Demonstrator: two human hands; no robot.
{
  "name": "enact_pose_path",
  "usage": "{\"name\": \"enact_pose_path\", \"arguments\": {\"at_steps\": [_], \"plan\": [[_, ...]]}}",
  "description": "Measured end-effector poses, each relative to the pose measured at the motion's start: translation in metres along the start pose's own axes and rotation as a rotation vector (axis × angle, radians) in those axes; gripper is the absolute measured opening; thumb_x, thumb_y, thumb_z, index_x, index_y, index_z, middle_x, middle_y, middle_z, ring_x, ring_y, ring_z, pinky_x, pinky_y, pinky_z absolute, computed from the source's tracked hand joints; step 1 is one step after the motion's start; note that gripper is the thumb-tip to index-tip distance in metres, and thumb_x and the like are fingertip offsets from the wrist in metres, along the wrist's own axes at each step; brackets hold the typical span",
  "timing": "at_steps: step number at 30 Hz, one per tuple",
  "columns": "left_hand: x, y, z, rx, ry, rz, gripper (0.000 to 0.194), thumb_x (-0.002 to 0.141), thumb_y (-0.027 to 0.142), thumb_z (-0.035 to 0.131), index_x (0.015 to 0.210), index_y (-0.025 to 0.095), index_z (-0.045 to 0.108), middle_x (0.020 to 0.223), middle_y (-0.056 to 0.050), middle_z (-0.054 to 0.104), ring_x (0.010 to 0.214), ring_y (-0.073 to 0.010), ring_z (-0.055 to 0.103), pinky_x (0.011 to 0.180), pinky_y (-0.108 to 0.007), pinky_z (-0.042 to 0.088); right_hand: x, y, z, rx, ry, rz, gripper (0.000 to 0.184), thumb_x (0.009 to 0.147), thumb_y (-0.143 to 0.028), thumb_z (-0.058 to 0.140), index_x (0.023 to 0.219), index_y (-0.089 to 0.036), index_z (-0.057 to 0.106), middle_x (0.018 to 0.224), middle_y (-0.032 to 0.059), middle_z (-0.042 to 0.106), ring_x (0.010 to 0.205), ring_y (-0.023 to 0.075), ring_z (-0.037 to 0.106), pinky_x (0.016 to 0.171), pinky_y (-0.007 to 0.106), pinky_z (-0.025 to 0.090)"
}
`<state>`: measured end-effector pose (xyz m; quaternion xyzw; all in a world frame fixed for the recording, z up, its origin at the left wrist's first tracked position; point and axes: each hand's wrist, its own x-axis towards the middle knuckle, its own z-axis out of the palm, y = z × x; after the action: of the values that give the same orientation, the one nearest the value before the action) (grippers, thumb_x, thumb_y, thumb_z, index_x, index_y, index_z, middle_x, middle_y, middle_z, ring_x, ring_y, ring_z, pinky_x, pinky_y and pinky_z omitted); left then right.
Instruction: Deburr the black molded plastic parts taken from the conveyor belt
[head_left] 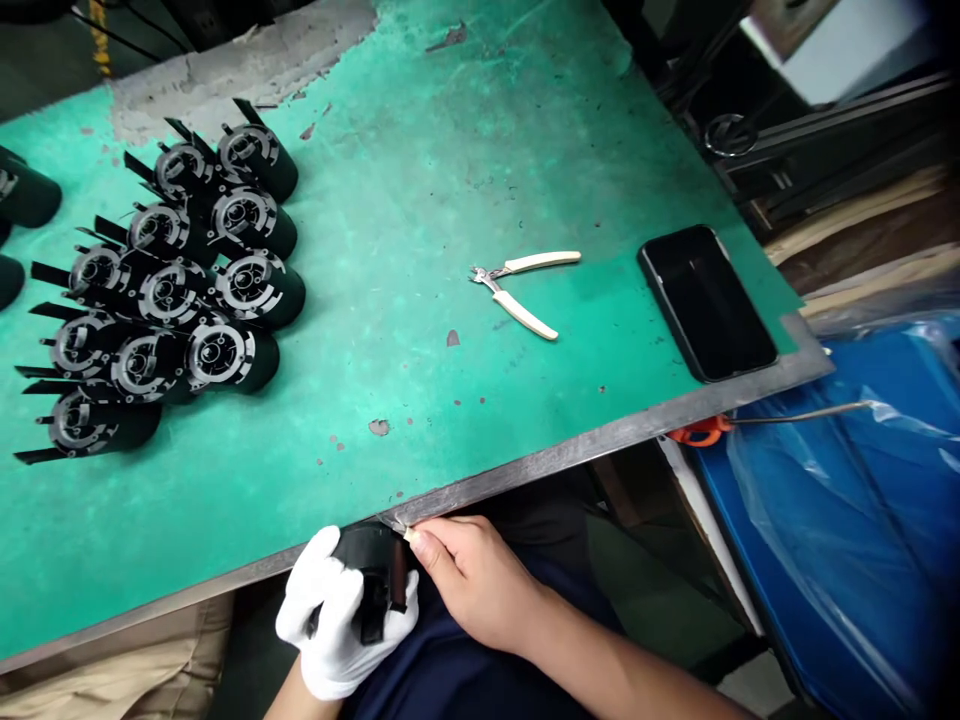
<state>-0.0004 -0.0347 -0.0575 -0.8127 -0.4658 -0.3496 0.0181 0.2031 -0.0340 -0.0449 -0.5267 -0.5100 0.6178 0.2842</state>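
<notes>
My left hand, in a white glove, is wrapped round a black plastic cylinder-shaped housing just below the table's front edge. Close to that housing's right side, my bare right hand is closed in a pinch on a small tool. A pale bit and a thin shiny tip show past the fingers; the rest is hidden, so I cannot tell its exact kind. Whether the tip touches the housing is unclear. On the table, white-handled nippers lie with their handles spread.
Several similar black housings stand grouped at the left of the green table, with more at the far left edge. A black phone lies near the right corner. Beyond it are an orange-handled tool and blue plastic-covered material.
</notes>
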Motion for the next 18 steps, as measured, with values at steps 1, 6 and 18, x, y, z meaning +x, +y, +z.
{"name": "enact_pose_path", "arguments": {"at_steps": [1, 6, 18], "plan": [[0.0, -0.001, 0.0, 0.006, 0.005, 0.017, 0.083, 0.049, 0.021, 0.098, 0.119, 0.021, 0.053, 0.117, -0.009, 0.044, 0.106, -0.0329, 0.066, 0.089, -0.052, 0.063, 0.001, 0.003, 0.0, 0.026, -0.012, -0.005, 0.035, 0.107, -0.034, 0.042, 0.075, -0.02, 0.043, 0.069, -0.004, 0.047, 0.066, 0.0116, 0.043, 0.064, 0.028, 0.028], [0.0, -0.003, -0.001, 0.029, -0.025, 0.026, 0.087, 0.051, 0.027, 0.097, 0.125, 0.023, 0.051, 0.119, -0.01, 0.041, 0.106, -0.0333, 0.066, 0.085, -0.051, 0.064, 0.004, 0.02, -0.009, 0.131, -0.136, -0.041, 0.046, 0.108, -0.042, 0.037, 0.07, -0.019, 0.045, 0.065, -0.0042, 0.047, 0.061, 0.0104, 0.041, 0.058, 0.026, 0.03], [0.002, -0.004, 0.002, 0.008, 0.007, 0.074, 0.092, 0.052, 0.023, 0.097, 0.132, 0.023, 0.051, 0.12, -0.011, 0.044, 0.108, -0.0328, 0.065, 0.091, -0.052, 0.063, 0.005, -0.001, -0.007, 0.081, -0.033, 0.033, 0.04, 0.105, -0.04, 0.046, 0.072, -0.018, 0.048, 0.068, -0.0035, 0.05, 0.065, 0.0111, 0.042, 0.061, 0.027, 0.027]]}}
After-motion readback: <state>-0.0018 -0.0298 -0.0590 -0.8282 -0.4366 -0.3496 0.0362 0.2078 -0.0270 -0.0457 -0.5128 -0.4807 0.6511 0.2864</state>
